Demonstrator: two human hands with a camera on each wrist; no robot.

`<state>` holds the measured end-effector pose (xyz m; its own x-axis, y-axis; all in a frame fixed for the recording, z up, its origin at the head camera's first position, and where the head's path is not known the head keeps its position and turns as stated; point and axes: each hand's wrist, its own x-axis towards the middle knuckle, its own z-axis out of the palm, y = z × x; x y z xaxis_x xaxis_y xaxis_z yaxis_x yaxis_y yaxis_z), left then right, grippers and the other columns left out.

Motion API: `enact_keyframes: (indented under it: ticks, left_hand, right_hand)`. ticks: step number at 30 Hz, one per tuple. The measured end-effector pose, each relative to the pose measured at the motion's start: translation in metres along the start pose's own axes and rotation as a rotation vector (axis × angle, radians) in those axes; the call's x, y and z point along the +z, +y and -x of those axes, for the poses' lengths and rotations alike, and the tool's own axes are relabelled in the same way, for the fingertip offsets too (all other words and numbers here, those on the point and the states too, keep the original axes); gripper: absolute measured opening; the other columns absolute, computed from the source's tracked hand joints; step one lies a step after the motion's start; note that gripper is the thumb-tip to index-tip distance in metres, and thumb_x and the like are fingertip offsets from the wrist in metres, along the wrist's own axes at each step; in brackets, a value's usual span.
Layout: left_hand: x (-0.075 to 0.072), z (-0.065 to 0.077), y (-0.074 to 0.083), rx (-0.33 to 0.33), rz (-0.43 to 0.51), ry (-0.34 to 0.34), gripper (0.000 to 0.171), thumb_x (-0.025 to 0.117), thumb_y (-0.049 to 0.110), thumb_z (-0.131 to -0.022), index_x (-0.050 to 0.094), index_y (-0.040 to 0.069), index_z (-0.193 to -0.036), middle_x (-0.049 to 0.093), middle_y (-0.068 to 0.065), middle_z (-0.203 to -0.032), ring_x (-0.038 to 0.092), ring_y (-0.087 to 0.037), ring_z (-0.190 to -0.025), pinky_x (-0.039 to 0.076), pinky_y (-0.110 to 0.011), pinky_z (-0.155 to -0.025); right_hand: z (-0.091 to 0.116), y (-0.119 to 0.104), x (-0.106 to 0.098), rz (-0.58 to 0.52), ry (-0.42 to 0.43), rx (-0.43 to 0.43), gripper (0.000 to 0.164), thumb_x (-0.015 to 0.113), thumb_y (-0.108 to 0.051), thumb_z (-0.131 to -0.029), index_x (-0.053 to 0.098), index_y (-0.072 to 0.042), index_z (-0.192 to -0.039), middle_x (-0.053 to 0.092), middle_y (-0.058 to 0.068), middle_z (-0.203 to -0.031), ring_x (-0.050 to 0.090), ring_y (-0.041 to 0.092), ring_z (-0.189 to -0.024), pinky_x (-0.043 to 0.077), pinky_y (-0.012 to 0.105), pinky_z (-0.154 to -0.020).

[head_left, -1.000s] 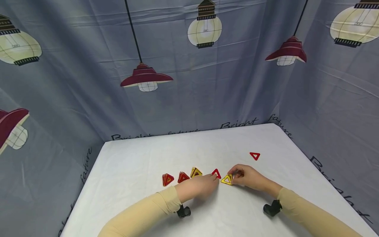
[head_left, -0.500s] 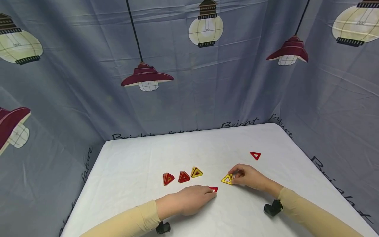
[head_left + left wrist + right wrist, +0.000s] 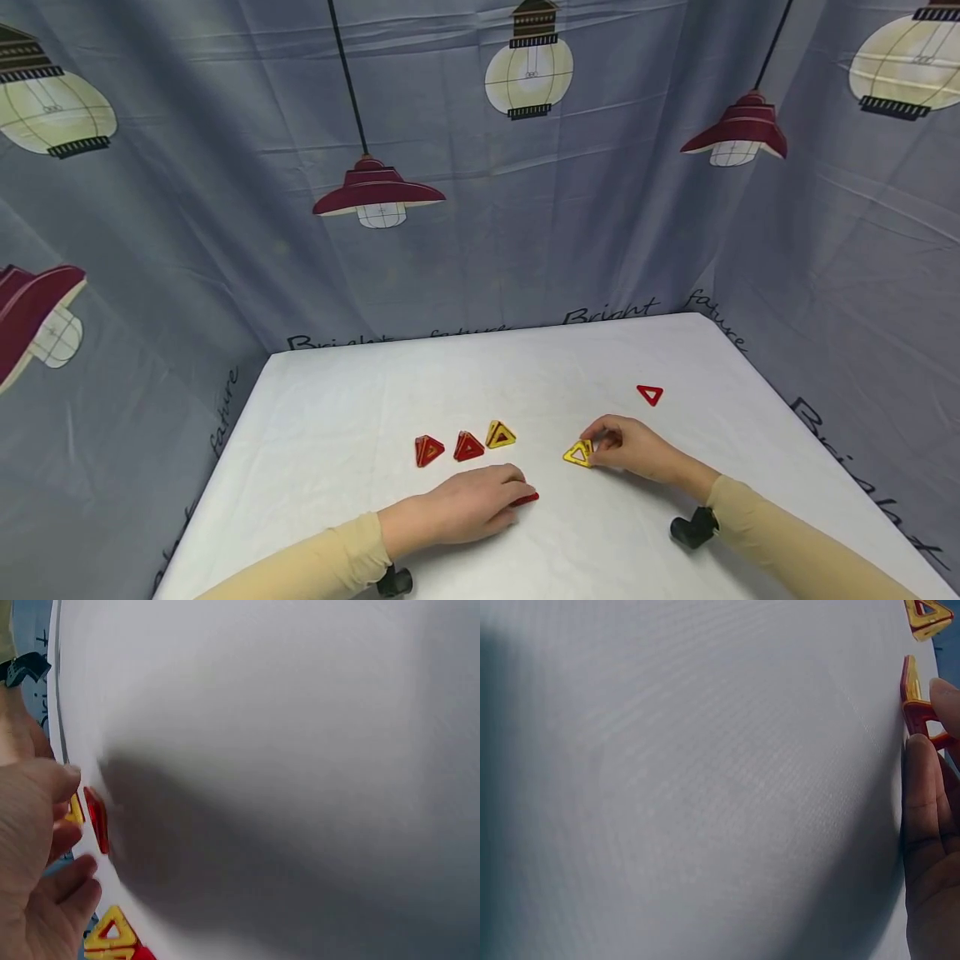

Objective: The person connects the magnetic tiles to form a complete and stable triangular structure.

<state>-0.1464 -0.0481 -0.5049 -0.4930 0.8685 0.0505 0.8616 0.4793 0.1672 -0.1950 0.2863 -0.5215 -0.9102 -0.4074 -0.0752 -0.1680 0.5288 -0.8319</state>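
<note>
My left hand point(image 3: 468, 504) holds a red triangular frame tile point(image 3: 525, 499) by its near side at the table's front middle; it shows nearly edge-on, and the fingers cover part of it. In the left wrist view the same red tile point(image 3: 96, 817) is beside the thumb and fingertips. To the right, my right hand point(image 3: 626, 443) pinches joined triangular tiles between thumb and fingers, with a yellow tile point(image 3: 577, 453) facing the head camera. From the right wrist, a red tile point(image 3: 917, 718) of that piece shows between thumb and finger, next to a yellow one.
Left of centre stand two red triangle-tile pyramids, a left one point(image 3: 429, 451) and a right one point(image 3: 468, 446), plus a yellow pyramid point(image 3: 500, 434). A loose red triangle tile point(image 3: 650, 394) lies farther back at right. Grey printed cloth point(image 3: 480, 250) hangs behind the white table point(image 3: 360, 392).
My left hand has moved left and nearer the front edge, taking the red tile from beside the yellow one; the tile has tipped from flat to nearly edge-on. My right hand keeps its place.
</note>
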Motion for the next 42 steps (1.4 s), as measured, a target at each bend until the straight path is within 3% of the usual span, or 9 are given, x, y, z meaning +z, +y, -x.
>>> enact_keyframes:
  ticks: [4,8,11,19,27,34,42]
  left_hand:
    - [0.003,-0.007,0.006,-0.08,-0.025,0.05,0.045,0.069,0.036,-0.099,0.063,0.015,-0.138,0.058,0.002,-0.132,0.055,-0.01,-0.12,0.048,-0.023,-0.095]
    - [0.006,-0.015,0.009,-0.16,-0.043,0.066,0.043,0.073,0.039,-0.096,0.068,0.016,-0.132,0.06,0.002,-0.127,0.056,-0.012,-0.112,0.049,-0.022,-0.088]
    - [0.007,-0.018,0.009,-0.184,-0.049,0.066,0.035,0.075,0.038,-0.095,0.073,0.018,-0.124,0.061,0.004,-0.121,0.054,-0.01,-0.104,0.047,-0.02,-0.082]
    - [0.003,-0.024,0.007,-0.16,-0.02,0.087,0.012,0.078,0.023,-0.092,0.078,0.02,-0.103,0.062,0.009,-0.101,0.053,-0.006,-0.088,0.044,-0.017,-0.073]
    - [0.006,-0.03,0.005,-0.117,-0.143,0.048,0.015,0.076,0.023,-0.09,0.074,0.025,-0.104,0.057,0.01,-0.09,0.052,-0.005,-0.079,0.041,-0.018,-0.062]
    - [0.007,-0.028,0.002,-0.099,-0.096,0.105,0.01,0.074,0.018,-0.087,0.074,0.021,-0.097,0.058,0.01,-0.089,0.052,-0.003,-0.077,0.043,-0.016,-0.067]
    - [0.007,-0.028,0.001,-0.136,-0.003,0.12,0.016,0.074,0.015,-0.086,0.072,0.018,-0.101,0.064,0.01,-0.094,0.055,-0.003,-0.082,0.046,-0.016,-0.073]
  right_hand:
    - [0.0,0.001,0.001,-0.005,0.008,-0.005,0.035,0.085,-0.019,-0.085,0.07,-0.011,-0.116,0.063,0.005,-0.099,0.057,0.022,-0.084,0.049,0.025,-0.067]
    - [0.0,0.002,0.001,-0.005,0.011,0.0,0.036,0.085,-0.019,-0.085,0.069,-0.011,-0.116,0.063,0.005,-0.098,0.057,0.022,-0.084,0.049,0.025,-0.067]
    - [0.0,0.001,0.001,-0.007,0.012,0.001,0.036,0.085,-0.018,-0.085,0.069,-0.011,-0.117,0.063,0.005,-0.099,0.056,0.022,-0.084,0.049,0.025,-0.067]
    - [0.0,0.002,0.001,-0.022,0.013,0.002,0.037,0.085,-0.017,-0.086,0.069,-0.009,-0.118,0.063,0.005,-0.099,0.057,0.022,-0.084,0.05,0.025,-0.067]
    - [0.001,0.001,0.001,-0.015,0.011,0.007,0.038,0.085,-0.018,-0.085,0.069,-0.01,-0.118,0.063,0.006,-0.099,0.057,0.023,-0.085,0.05,0.025,-0.069]
    - [0.001,0.002,0.001,-0.015,0.007,0.002,0.038,0.085,-0.018,-0.085,0.069,-0.01,-0.118,0.063,0.006,-0.099,0.057,0.023,-0.085,0.05,0.025,-0.068]
    - [0.002,0.004,-0.001,-0.02,-0.007,-0.023,0.037,0.084,-0.016,-0.086,0.069,-0.01,-0.119,0.063,0.006,-0.099,0.057,0.021,-0.084,0.05,0.025,-0.068]
